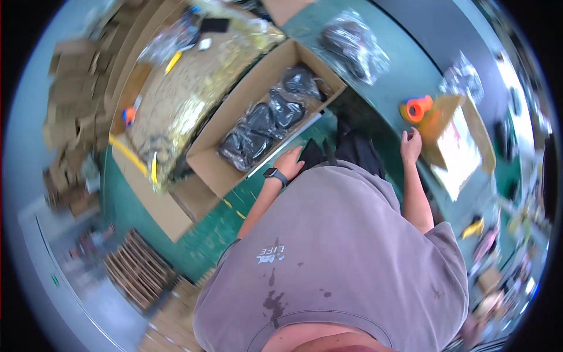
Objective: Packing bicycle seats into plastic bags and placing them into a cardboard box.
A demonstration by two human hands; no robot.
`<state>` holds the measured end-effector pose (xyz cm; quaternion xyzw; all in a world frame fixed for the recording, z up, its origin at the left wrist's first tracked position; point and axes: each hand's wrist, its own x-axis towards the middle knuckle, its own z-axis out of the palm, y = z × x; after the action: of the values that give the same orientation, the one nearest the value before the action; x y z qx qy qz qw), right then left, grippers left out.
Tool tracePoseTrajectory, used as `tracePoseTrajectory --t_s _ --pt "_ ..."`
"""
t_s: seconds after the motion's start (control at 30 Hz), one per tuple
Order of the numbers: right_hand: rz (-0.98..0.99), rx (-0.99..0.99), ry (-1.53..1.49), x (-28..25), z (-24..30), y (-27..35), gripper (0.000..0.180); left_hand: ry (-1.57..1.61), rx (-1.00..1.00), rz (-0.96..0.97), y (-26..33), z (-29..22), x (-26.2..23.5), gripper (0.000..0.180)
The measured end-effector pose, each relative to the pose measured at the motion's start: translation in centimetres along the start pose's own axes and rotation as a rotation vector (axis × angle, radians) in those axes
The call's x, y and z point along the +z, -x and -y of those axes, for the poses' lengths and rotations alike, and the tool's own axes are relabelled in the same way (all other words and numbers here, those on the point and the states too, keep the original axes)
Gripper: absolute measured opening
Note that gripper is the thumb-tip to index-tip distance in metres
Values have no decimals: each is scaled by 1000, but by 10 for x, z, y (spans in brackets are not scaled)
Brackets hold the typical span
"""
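Observation:
Beside the near long edge of an open cardboard box [202,155] is my left hand [290,163], with a dark watch on its wrist. It lies against my dark trousers, fingers loosely stretched, and nothing shows in it. Inside the box sit several black rounded items [262,119] wrapped in clear plastic bags. My right hand [411,145] hangs over the edge of the green table to the right, fingers apart and holding nothing visible. Close to its fingertips are an orange tape roll [417,109] and a smaller cardboard box [448,126] with white paper by it.
Another plastic-bagged dark item [353,47] lies on the green table [390,88]. Left of the open box is a large carton covered with yellowish clear tape [196,88], with a yellow-handled cutter [173,62] on top. Stacked flattened cardboard [139,270] stands at lower left.

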<state>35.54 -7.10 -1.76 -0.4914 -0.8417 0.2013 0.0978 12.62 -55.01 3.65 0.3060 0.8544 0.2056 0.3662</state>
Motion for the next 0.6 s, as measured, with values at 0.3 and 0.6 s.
tracePoseTrajectory --t_s 0.3,0.6 --pt "729 864 66 -5 -289 527 44 -241 89 397 9 73 60 66" --pt "334 1414 -239 -50 -350 691 21 81 -17 507 57 97 211 64"
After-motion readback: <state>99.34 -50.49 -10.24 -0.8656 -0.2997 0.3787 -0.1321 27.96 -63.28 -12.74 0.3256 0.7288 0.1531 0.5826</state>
